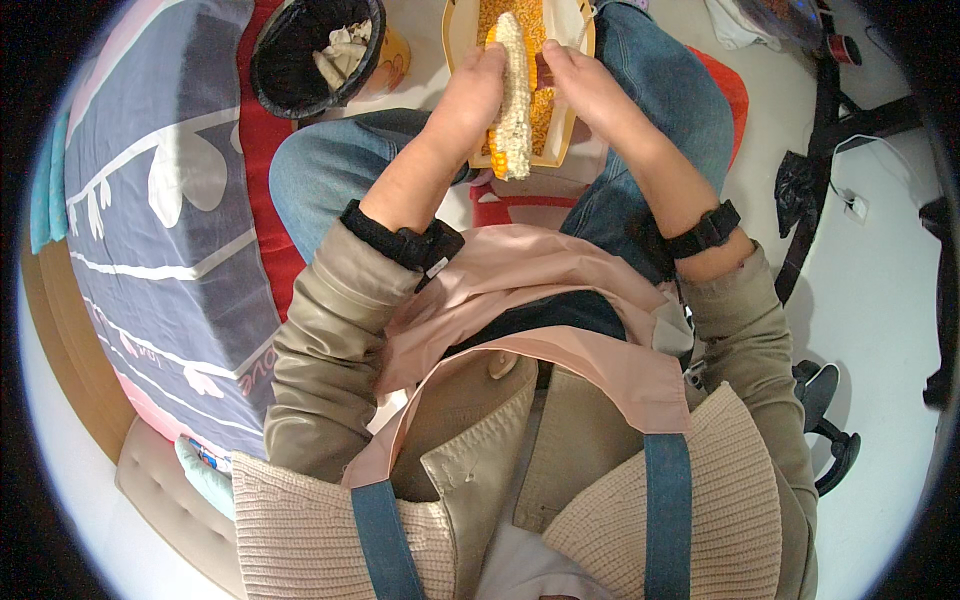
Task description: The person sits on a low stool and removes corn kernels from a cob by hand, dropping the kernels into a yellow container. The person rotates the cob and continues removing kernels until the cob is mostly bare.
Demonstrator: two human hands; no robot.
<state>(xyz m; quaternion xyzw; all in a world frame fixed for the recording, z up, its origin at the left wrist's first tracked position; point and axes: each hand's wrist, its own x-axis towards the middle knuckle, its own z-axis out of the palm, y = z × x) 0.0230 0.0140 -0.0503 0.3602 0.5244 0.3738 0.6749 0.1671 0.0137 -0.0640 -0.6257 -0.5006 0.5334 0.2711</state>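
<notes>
A mostly stripped corn cob (514, 97) is held upright in the picture, with yellow kernels left along its left edge and lower end. My left hand (474, 94) grips its left side, thumb on the cob. On the cob's right is my right hand (585, 84), its thumb raised and its fingers mostly hidden; a small dark reddish thing shows by them, too unclear to name. Whether this hand grips the cob is hard to see. Beneath both hands lies a yellow-rimmed box (559, 159) with a pale lining, holding loose corn kernels (541, 124).
A bin lined with a black bag (289, 64) stands at upper left, with bare cob pieces (341, 60) inside. A bed with a patterned cover (180, 195) borders the left. At right are a black bag (795, 187) and a white power socket (856, 208).
</notes>
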